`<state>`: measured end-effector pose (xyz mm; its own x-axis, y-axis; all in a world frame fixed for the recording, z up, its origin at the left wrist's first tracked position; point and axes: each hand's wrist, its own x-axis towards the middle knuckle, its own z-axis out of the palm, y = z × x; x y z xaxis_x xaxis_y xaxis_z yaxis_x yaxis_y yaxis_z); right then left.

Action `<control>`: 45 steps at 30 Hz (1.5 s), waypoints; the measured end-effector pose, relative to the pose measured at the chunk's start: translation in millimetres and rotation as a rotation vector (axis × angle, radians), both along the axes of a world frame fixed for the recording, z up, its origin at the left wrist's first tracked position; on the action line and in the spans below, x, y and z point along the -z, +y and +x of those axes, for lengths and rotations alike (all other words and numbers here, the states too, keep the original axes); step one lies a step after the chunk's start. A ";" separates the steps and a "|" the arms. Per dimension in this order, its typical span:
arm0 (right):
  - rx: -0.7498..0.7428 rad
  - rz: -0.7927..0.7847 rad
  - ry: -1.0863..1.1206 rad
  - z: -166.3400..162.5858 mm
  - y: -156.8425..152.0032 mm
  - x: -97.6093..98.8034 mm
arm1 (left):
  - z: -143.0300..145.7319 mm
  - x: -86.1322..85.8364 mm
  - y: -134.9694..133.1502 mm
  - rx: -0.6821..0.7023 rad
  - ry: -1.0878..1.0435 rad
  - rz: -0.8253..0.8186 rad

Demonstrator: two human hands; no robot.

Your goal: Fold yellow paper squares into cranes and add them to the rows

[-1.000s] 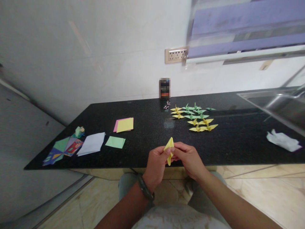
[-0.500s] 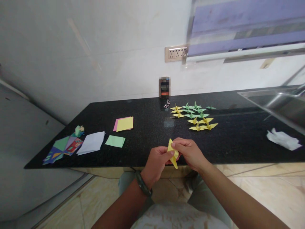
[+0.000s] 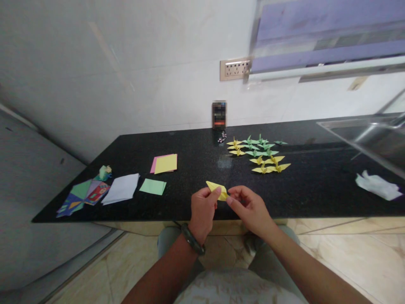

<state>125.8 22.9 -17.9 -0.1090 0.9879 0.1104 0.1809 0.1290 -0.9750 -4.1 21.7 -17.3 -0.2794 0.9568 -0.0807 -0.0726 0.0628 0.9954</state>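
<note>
A partly folded yellow paper piece (image 3: 217,189) lies nearly flat above the front edge of the black counter (image 3: 196,173). My left hand (image 3: 202,209) pinches its near left part. My right hand (image 3: 248,207) pinches its right tip with thumb and forefinger. Both hands are closed on the paper. A dark band circles my left wrist.
Several folded yellow and green paper cranes (image 3: 259,154) stand at the back middle. Flat sheets lie to the left: yellow over pink (image 3: 165,163), light green (image 3: 153,186), white (image 3: 122,189) and a patterned stack (image 3: 82,196). A crumpled white tissue (image 3: 376,185) and a steel sink (image 3: 363,133) are at right.
The yellow paper has turned from standing upright between my hands to lying almost flat, pointing left. Both hands have shifted slightly forward over the counter's edge.
</note>
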 end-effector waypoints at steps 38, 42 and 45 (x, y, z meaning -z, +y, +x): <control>0.179 -0.028 0.099 -9.1 4.8 10.3 | 13.1 7.3 -16.7 0.002 -0.180 -0.062; 0.177 -0.026 0.081 -7.6 4.5 8.1 | 13.1 4.5 -17.4 -0.001 -0.151 -0.056; 0.164 -0.034 0.080 -5.8 5.2 5.9 | 12.7 4.5 -18.1 0.003 -0.135 -0.053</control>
<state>120.1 28.1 -23.9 0.0619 0.9950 0.0789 0.1186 0.0712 -0.9904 8.7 3.6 -21.8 -0.2598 0.9510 -0.1674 -0.2055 0.1150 0.9719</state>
